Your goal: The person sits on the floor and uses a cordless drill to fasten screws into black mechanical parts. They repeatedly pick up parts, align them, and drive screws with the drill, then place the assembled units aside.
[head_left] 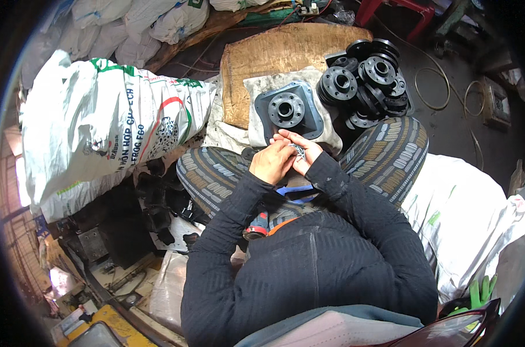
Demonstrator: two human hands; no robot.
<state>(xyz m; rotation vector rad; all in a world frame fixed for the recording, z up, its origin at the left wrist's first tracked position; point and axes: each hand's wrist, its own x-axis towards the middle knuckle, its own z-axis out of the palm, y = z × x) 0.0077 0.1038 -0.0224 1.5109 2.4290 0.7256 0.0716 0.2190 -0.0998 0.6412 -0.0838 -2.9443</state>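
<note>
Head view: right hand (310, 155) holds small metal pieces (298, 151); left hand (271, 163) curls against it, its grip unclear. Loosened hold could spill pieces near grey housing (313, 120).

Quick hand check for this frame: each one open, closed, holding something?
Left hand: partly curled at the small metal pieces; grip hidden.
Right hand: cupped, holding those pieces.

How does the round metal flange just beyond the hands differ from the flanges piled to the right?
The front flange sits by itself in a squarish blue-grey tray, while the piled flanges crowd and overlap one another. The front flange lies face up; the piled flanges lie at mixed angles. Both are dark and round, with a central opening ringed by smaller holes.
</note>
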